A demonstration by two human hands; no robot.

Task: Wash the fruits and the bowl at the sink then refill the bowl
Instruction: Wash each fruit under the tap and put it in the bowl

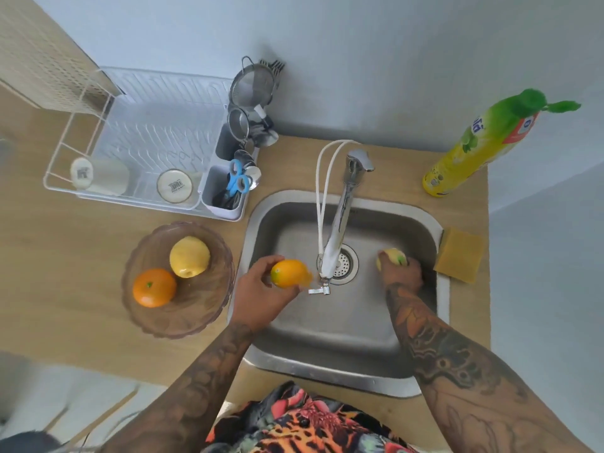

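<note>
My left hand (pixel 261 291) holds an orange (pixel 289 273) over the left side of the steel sink (pixel 421 214), close to the tap's spout (pixel 333 253). My right hand (pixel 403 273) grips a yellow-green fruit (pixel 390 256) low inside the sink's right side, near the drain (pixel 344 263). A brownish glass bowl (pixel 209 308) stands on the wooden counter left of the sink. Inside it lie a second orange (pixel 153 287) and a yellow fruit (pixel 189 256).
A white dish rack (pixel 130 132) with cups, scissors and strainers stands at the back left. A yellow sponge (pixel 459 255) lies on the sink's right edge. A yellow-green bottle (pixel 483 145) stands at the back right. White hoses (pixel 322 191) hang beside the tap.
</note>
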